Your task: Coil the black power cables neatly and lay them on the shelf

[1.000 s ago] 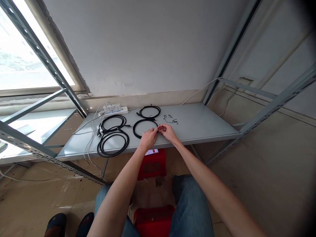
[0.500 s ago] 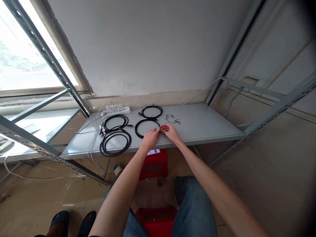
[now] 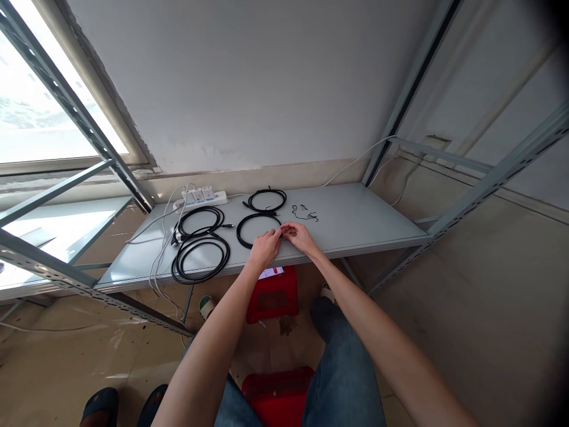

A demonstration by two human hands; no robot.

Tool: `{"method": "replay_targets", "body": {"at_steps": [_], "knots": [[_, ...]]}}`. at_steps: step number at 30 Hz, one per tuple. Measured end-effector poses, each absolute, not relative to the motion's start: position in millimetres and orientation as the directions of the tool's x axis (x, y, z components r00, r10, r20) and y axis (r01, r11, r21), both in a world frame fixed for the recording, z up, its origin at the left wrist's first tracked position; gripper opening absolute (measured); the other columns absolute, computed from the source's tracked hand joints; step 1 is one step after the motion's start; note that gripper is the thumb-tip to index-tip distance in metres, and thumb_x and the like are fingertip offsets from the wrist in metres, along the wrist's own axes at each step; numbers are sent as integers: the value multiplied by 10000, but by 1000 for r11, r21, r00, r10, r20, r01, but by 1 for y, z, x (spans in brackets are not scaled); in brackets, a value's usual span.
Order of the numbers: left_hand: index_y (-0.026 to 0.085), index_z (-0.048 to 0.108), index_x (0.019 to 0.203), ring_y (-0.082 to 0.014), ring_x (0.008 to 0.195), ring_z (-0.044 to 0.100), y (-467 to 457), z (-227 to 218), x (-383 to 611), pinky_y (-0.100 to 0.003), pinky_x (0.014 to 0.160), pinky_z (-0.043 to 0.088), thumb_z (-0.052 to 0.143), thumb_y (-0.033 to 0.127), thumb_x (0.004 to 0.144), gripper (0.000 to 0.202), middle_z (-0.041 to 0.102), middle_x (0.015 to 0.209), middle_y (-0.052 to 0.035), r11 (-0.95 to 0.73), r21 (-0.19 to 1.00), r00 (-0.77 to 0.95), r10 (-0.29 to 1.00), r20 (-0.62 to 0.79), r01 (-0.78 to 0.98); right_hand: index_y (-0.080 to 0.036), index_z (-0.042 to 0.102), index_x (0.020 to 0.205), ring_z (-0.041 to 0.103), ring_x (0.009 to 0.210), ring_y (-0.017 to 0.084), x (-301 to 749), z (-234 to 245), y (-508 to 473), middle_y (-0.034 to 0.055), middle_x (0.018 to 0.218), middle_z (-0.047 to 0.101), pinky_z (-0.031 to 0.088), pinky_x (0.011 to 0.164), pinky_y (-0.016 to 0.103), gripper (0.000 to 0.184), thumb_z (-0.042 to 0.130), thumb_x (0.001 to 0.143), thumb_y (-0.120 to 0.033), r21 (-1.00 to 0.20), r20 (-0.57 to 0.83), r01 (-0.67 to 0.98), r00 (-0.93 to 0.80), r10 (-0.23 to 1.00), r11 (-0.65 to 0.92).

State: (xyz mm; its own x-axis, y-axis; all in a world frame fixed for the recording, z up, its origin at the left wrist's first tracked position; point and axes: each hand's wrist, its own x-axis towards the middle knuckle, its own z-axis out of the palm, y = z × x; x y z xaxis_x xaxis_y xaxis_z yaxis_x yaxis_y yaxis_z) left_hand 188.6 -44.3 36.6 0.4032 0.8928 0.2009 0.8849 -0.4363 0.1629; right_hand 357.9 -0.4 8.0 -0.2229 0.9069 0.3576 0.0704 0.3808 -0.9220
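On the grey shelf [image 3: 351,216] lies a coil of black cable [image 3: 239,230], its right side covered by my fingers. My left hand [image 3: 265,248] is closed on that side of the loop, near the shelf's front edge. Fingertips of my right hand [image 3: 299,237] pinch at the same spot, touching those of the left. Any small piece between the fingertips is too hidden to make out. Behind this loop sits another black cable coil [image 3: 285,198]. Several thin black ties [image 3: 311,217] lie loose beyond my right hand.
Two more black cable coils, an upper one [image 3: 222,217] and a lower one [image 3: 228,255], lie to the left. A white power strip [image 3: 217,198] with plugs and white cords stands by the wall. Metal uprights frame both ends. Beneath are red stools [image 3: 288,299] and another person's sandalled feet [image 3: 104,406].
The whole view has shifted slightly, so the shelf and coils appear farther left. Both hands stay at the right side of the same coil, with only small finger movement.
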Motion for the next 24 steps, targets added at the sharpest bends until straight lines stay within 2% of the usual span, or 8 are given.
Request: {"method": "replay_targets", "body": {"at_steps": [3,7,10,13,17,20,24], "knots": [[272,451,1404,-239,1060,628,-45,37,189,-321,826,476,292,315,1068,374,633,1138,-92,-435,157,401,892,207,887,-199,694,931,648,820,182,358,10,-3,39,848,691,548,768,316,217,717,764,-335,-920,356,87,-218,909,381],[274,494,1368,-240,1061,630,-45,36,188,-314,809,475,308,325,1066,358,640,1125,-88,-438,175,398,890,221,882,-199,678,934,667,753,187,358,10,-6,50,834,694,500,541,243,234,715,781,-373,-953,277,74,-189,942,294],[263,550,1314,-239,1036,640,-43,33,187,-306,786,471,350,330,1056,334,656,1099,-85,-440,210,386,887,253,873,-202,680,947,676,749,193,357,11,-9,57,847,699,470,483,225,232,709,784,-365,-955,266,83,-190,945,286],[248,616,1264,-228,973,658,-39,30,185,-299,765,466,428,341,1031,313,686,1074,-76,-410,292,330,900,285,864,-198,693,959,677,792,199,356,14,-11,55,851,703,504,543,242,227,709,779,-336,-941,290,114,-216,932,319],[234,711,1169,-212,911,663,-33,28,180,-287,767,461,542,390,981,297,727,1000,-61,-358,431,264,928,263,829,-188,707,936,675,802,185,354,14,-12,47,842,715,540,721,293,200,713,776,-307,-902,349,181,-229,909,392],[234,740,1106,-214,925,661,-32,27,178,-286,762,453,563,386,967,272,738,1028,-63,-353,455,257,931,260,818,-191,707,935,674,770,181,354,11,-10,44,837,719,533,721,302,190,695,786,-309,-895,346,205,-243,906,397],[238,712,1068,-215,924,661,-34,25,178,-289,731,438,552,364,976,224,730,1043,-57,-357,428,259,927,272,830,-195,706,917,682,789,189,355,9,-9,49,872,728,538,734,311,200,721,773,-334,-906,330,171,-284,900,387]]}}
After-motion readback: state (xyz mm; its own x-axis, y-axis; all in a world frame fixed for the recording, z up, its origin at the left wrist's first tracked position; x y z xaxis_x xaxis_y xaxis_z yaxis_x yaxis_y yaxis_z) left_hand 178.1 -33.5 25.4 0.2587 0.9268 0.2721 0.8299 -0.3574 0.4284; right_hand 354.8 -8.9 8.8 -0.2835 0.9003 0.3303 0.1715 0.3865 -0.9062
